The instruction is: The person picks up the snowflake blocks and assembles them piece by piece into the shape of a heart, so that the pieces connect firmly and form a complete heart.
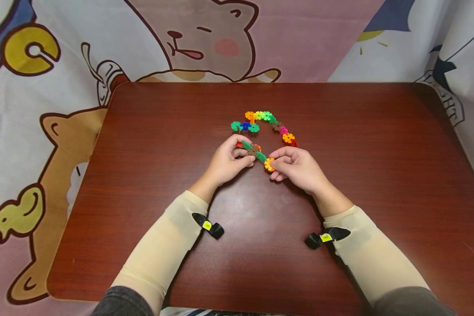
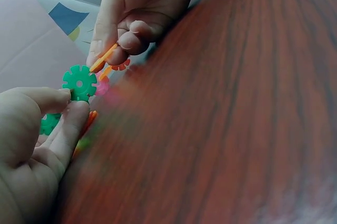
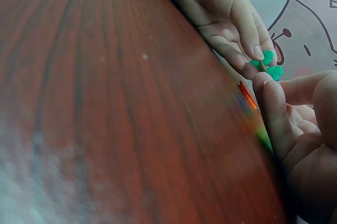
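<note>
A chain of colourful notched plastic snowflake discs (image 1: pixel 266 116) curves over the table in the head view. Thumb and fingers of my left hand (image 1: pixel 231 162) pinch its near stretch, around a brown disc (image 1: pixel 253 152) and green ones. My right hand (image 1: pixel 300 169) pinches an orange-yellow disc (image 1: pixel 269 164) between thumb and forefinger, right at the edge of a green disc (image 1: pixel 261 156). In the left wrist view that green disc (image 2: pixel 79 79) faces the camera, and the orange disc (image 2: pixel 103 58) appears edge-on against it. Green discs (image 3: pixel 274 72) show between both hands' fingertips in the right wrist view.
The reddish-brown wooden table (image 1: pixel 162 118) has rounded corners. Beyond it hangs a cloth (image 1: pixel 300 39) printed with cartoon animals. A dark strap with a small camera sits on each sleeved forearm. At the far left of the chain are green and blue discs (image 1: pixel 245 126).
</note>
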